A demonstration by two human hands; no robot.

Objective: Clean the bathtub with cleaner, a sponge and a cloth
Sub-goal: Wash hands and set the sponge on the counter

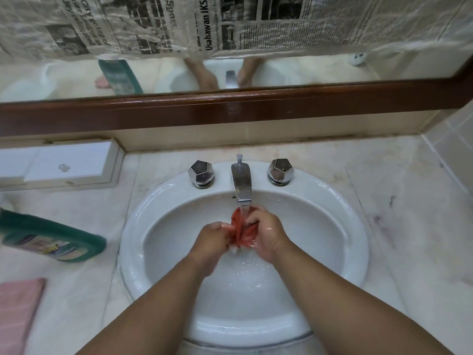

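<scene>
While water runs from the faucet (242,183), the left hand (212,239) and right hand (266,233) both grip a red cloth (240,230) — fingers curled around it — over the white sink (133,226).

The left edge cut off the green bottle (51,239) at nine o'clock and the pink cloth (18,311) at eight. Fingers (253,217) hid most of the red wad (240,230).

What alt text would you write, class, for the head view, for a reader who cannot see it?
The left hand and right hand grip a crumpled red cloth under water running from the tap into a white sink. A green bottle lies on the counter to the left, with a pink cloth nearer the camera.
</scene>
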